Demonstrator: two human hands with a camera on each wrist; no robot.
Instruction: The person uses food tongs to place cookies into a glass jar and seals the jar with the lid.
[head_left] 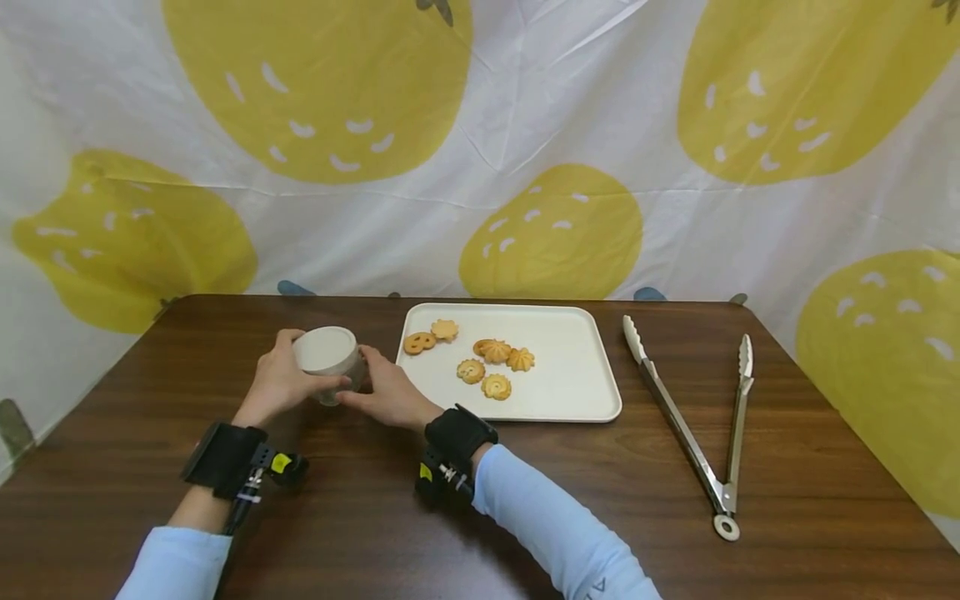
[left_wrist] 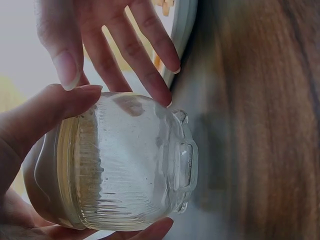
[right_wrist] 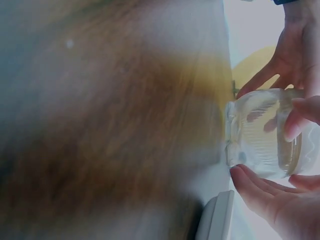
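A clear glass jar [left_wrist: 135, 165] with a white lid [head_left: 326, 348] stands upright at the left of the table, beside the tray. My left hand [head_left: 279, 382] grips it, the thumb [left_wrist: 55, 107] across its near side by the lid and fingers round its far side. On the jar's right side is my right hand [head_left: 393, 396]; its fingers are mostly straight and spread, the tips at the glass. That hand's thumb points toward the left thumb. The jar looks empty. I cannot tell whether its base touches the table.
A white tray [head_left: 555, 392] just right of the jar carries several cookies [head_left: 495, 350], flower-shaped, round and pretzel-like. Spread metal tongs [head_left: 686, 425] with pale tips lie at the right of the brown table [head_left: 360, 542]. A lemon-print cloth [head_left: 517, 125] hangs behind.
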